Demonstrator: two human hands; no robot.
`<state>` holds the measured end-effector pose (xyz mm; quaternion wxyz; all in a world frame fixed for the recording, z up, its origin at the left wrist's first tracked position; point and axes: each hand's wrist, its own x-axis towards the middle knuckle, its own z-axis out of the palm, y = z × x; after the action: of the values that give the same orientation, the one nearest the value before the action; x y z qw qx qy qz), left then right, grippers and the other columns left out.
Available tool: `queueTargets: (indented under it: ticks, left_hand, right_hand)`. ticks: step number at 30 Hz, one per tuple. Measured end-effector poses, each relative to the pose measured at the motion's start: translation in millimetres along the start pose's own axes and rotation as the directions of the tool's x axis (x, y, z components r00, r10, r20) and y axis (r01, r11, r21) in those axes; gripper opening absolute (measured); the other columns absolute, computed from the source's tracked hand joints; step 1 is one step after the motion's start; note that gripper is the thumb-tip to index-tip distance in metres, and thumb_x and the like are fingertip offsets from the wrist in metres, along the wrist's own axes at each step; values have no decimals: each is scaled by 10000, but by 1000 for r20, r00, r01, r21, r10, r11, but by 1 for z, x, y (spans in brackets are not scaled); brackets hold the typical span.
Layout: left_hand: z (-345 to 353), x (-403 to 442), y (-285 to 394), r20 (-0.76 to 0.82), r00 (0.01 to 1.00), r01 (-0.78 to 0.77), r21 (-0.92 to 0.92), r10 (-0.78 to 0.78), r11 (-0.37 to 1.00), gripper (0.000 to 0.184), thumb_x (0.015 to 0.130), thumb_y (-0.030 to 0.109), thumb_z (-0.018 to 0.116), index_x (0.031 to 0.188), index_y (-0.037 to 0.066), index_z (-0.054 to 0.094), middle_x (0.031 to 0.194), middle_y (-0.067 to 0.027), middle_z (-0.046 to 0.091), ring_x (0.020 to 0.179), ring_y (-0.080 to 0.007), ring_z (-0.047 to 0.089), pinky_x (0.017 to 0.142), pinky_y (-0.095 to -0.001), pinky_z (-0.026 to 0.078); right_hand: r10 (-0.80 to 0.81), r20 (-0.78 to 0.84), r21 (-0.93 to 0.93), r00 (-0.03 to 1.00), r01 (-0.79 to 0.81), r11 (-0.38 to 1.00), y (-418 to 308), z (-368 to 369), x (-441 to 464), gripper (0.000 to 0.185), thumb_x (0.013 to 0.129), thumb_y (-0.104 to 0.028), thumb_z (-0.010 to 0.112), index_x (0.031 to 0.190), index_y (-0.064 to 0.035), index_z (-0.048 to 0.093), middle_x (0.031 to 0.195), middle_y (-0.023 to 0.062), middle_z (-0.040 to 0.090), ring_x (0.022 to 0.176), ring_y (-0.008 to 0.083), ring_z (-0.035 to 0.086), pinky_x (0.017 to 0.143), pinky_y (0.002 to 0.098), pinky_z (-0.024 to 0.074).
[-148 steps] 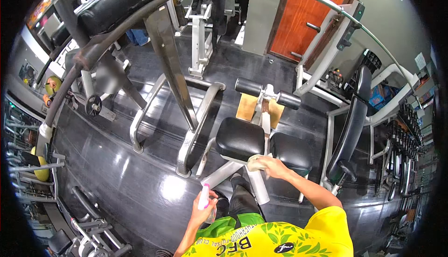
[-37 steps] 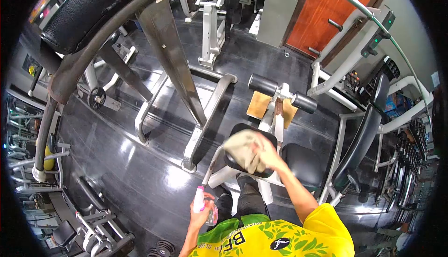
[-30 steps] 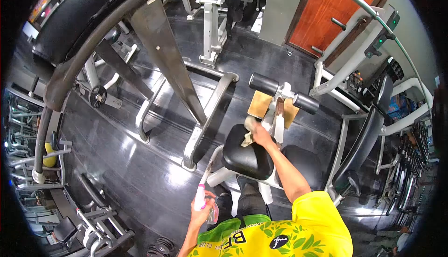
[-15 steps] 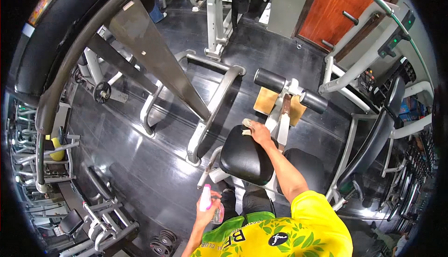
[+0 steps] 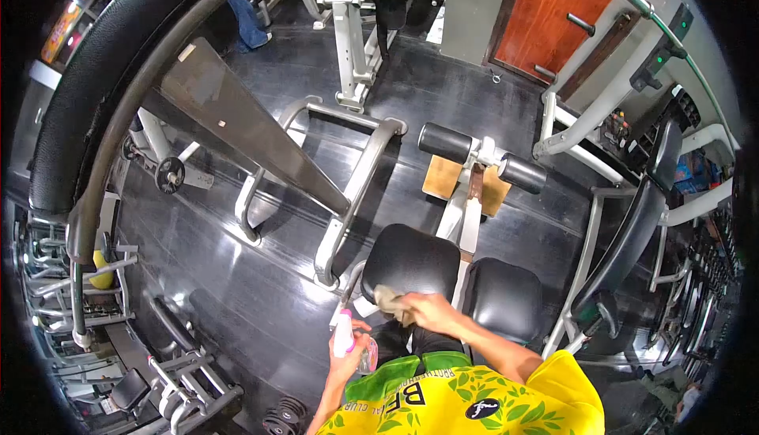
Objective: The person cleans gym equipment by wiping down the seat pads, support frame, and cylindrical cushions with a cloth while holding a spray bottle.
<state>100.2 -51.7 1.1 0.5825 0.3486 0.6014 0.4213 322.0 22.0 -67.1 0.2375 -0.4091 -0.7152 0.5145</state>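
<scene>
My left hand [image 5: 345, 358] is closed around a spray bottle [image 5: 345, 335] with a white and pink head and a clear body, held low in front of me. In my right hand [image 5: 431, 312] is a crumpled beige cloth [image 5: 389, 302], at the near edge of a black padded seat [image 5: 411, 261]. Whether the cloth presses on the padding there, I cannot tell. A second black pad [image 5: 504, 297] lies just right of that seat. Beyond them, two black foam rollers [image 5: 447, 142] sit on the machine's white frame.
A tall grey machine frame [image 5: 253, 131] with a curved padded bar rises on the left. Wooden blocks [image 5: 443, 176] lie under the rollers. To the right stands a bench with a black backrest [image 5: 624, 245]. Weight plates [image 5: 285, 418] rest on the floor at lower left.
My right hand has drawn the cloth from the seat's far edge back to its near edge, toward my body. The spray bottle stays in my left hand, almost unmoved.
</scene>
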Motion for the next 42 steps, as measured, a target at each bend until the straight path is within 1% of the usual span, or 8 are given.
queueTargets:
  ticks: [5, 11, 24, 26, 30, 33, 39, 42]
  left_hand:
    - [-2, 1, 5, 26, 1000, 4, 11, -5, 1000, 208, 817, -28, 594, 1014, -3, 533, 918, -63, 614, 658, -75, 582, 602, -228, 473]
    - [-12, -9, -3, 7, 1000, 7, 15, -7, 1000, 213, 820, -33, 587, 1023, 0, 530, 919, -66, 616, 672, -76, 588, 612, -232, 479]
    - [-27, -20, 2, 28, 1000, -9, 46, 7, 999, 181, 814, -14, 595, 985, 19, 548, 780, -29, 613, 599, -69, 571, 565, -240, 461]
    - [-26, -22, 2, 26, 1000, -14, 20, 14, 1000, 183, 814, -6, 604, 986, 22, 550, 755, -25, 609, 594, -68, 569, 562, -240, 458]
    - [-32, -30, -10, 71, 997, -20, 23, 18, 1000, 203, 811, 6, 629, 997, 30, 551, 680, -10, 593, 580, -63, 560, 553, -230, 453]
    - [-29, -41, 1, 50, 998, 31, 7, -32, 999, 218, 807, 8, 639, 1006, 33, 552, 647, -2, 583, 578, -59, 555, 547, -223, 452]
    - [-41, -56, -23, 18, 999, -39, 55, 38, 998, 204, 821, 8, 629, 1005, 35, 542, 678, -13, 592, 550, -82, 570, 515, -233, 452]
    - [-45, -60, -22, 11, 1000, -14, -58, 15, 998, 202, 827, 7, 624, 1005, 34, 531, 725, -25, 603, 540, -93, 580, 509, -236, 454]
  right_hand:
    - [113, -489, -24, 865, -143, 989, 78, -56, 58, 224, 876, -93, 495, 1051, -4, 605, 982, 184, 643, 940, 320, 628, 824, 349, 495]
    - [530, -305, -372, 791, -611, 698, 128, -43, 106, 300, 862, -187, 522, 1150, -151, 598, 1060, 165, 624, 952, 367, 599, 837, 449, 483]
    - [205, -151, -466, 967, -252, 848, -23, 26, -44, 329, 750, -34, 498, 1043, -126, 615, 1024, 171, 622, 877, 323, 648, 743, 418, 528]
    - [300, -108, 80, 948, -292, 953, -8, 21, -50, 193, 833, -110, 515, 1006, -81, 597, 930, 150, 642, 829, 317, 642, 666, 394, 506]
    - [375, -547, 234, 749, -294, 927, 16, -45, -4, 171, 883, -83, 481, 959, 8, 603, 764, 56, 594, 680, 147, 534, 645, 315, 460]
    - [205, -637, -197, 743, -414, 889, 103, -81, 41, 346, 901, -152, 502, 1225, -32, 517, 1099, 234, 598, 1020, 357, 596, 836, 370, 475]
    - [502, -368, -429, 782, -622, 655, 141, -57, 56, 301, 844, -125, 528, 1135, -92, 596, 1010, 216, 625, 963, 387, 593, 828, 440, 484]
    - [222, -500, -419, 837, -458, 784, 105, -42, 26, 253, 821, -117, 505, 1026, -105, 652, 919, 219, 637, 869, 398, 614, 766, 477, 495]
